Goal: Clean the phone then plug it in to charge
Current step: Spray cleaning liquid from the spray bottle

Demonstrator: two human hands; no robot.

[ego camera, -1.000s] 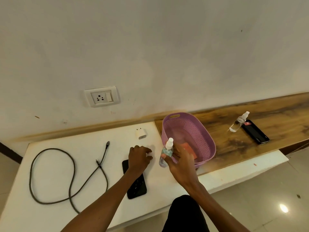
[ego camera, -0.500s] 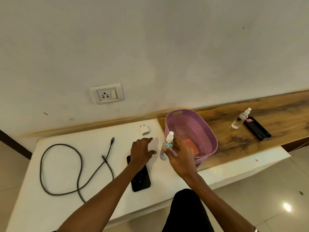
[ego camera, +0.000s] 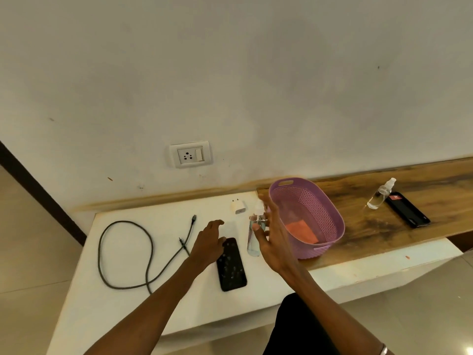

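A black phone point(ego camera: 231, 265) lies flat on the white table point(ego camera: 133, 311), its screen speckled with droplets. My left hand point(ego camera: 208, 243) rests on the phone's far end with relaxed fingers. A small clear spray bottle point(ego camera: 253, 239) stands upright just right of the phone. My right hand point(ego camera: 271, 237) is beside the bottle with fingers spread and straight, between the bottle and the purple basket point(ego camera: 330, 213). An orange cloth point(ego camera: 302, 230) lies inside the basket. A white charger adapter point(ego camera: 238, 206) sits behind the phone, and a dark cable point(ego camera: 125, 252) loops at the left.
A wall socket with a switch point(ego camera: 190, 155) is above the table's back edge. On the wooden counter point(ego camera: 358, 242) to the right lie a second spray bottle point(ego camera: 381, 194) and a second black phone point(ego camera: 407, 210). Tiled floor lies beyond the table's edges.
My right hand held the spray bottle above the table; now the bottle stands on the table and the hand has opened beside it. My left hand stays on the phone.
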